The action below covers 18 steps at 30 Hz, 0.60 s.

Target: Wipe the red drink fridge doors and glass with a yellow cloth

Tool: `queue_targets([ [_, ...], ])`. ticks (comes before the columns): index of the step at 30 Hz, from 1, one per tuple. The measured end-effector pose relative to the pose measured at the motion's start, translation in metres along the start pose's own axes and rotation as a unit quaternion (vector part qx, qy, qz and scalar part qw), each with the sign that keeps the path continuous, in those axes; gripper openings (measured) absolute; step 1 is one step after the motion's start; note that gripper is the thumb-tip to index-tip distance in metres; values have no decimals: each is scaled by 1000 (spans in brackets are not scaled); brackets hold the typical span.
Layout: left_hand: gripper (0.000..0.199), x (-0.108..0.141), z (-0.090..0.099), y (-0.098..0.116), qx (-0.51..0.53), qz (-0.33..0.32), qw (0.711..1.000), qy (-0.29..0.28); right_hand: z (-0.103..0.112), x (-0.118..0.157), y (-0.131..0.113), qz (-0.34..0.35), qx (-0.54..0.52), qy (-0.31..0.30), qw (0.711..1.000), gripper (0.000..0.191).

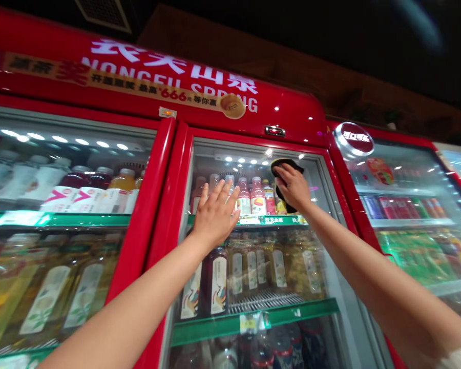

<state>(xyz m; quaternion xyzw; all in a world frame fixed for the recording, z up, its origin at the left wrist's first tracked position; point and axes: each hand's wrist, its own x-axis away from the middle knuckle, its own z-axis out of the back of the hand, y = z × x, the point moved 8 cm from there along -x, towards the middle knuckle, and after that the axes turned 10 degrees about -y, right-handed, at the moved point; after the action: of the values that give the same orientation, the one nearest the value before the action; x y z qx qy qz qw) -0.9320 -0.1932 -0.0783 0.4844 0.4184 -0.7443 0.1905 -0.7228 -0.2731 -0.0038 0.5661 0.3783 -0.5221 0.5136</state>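
A red-framed fridge with a glass door (253, 302) stands in front of me, bottles showing on its shelves. Flat against the glass, at the level of the upper shelf, is my left hand (216, 212), fingers spread and holding nothing. To the right and a little higher, my right hand (292, 185) presses a black cloth (289, 165) with a yellow edge against the same pane. Part of the cloth is hidden behind the hand.
On the left, another glass door with a red frame (140, 220) shows rows of bottles. A third fridge, with a round lit sign (354, 140), stands at the right with cans and bottles inside. A red lettered header (288, 110) runs above the doors.
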Motion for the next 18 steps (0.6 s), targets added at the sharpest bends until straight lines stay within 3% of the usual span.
queue_targets([
  [2, 52, 3, 2, -8, 1, 7, 1000, 2, -1, -16, 14, -88, 7, 13, 996, 45],
  [5, 53, 7, 1, -19, -4, 20, 1000, -2, -9, -50, -10, -122, 5, 14, 992, 45],
  [8, 53, 10, -1, -27, -14, 18, 1000, -14, -18, -65, -61, -38, -6, -2, 999, 43],
  [11, 52, 9, 1, -36, -21, 22, 999, -18, -19, -45, -92, 99, -21, -24, 995, 41],
  [12, 52, 7, 3, -40, -21, 31, 999, -17, -17, -36, -91, 121, -25, -24, 992, 40],
  [14, 53, 4, 4, -48, -23, 55, 998, -20, -10, -26, -74, 101, -26, -5, 995, 39],
  [18, 55, 3, 4, -54, -38, 74, 996, -20, -6, -47, -43, -59, -18, 37, 997, 40],
])
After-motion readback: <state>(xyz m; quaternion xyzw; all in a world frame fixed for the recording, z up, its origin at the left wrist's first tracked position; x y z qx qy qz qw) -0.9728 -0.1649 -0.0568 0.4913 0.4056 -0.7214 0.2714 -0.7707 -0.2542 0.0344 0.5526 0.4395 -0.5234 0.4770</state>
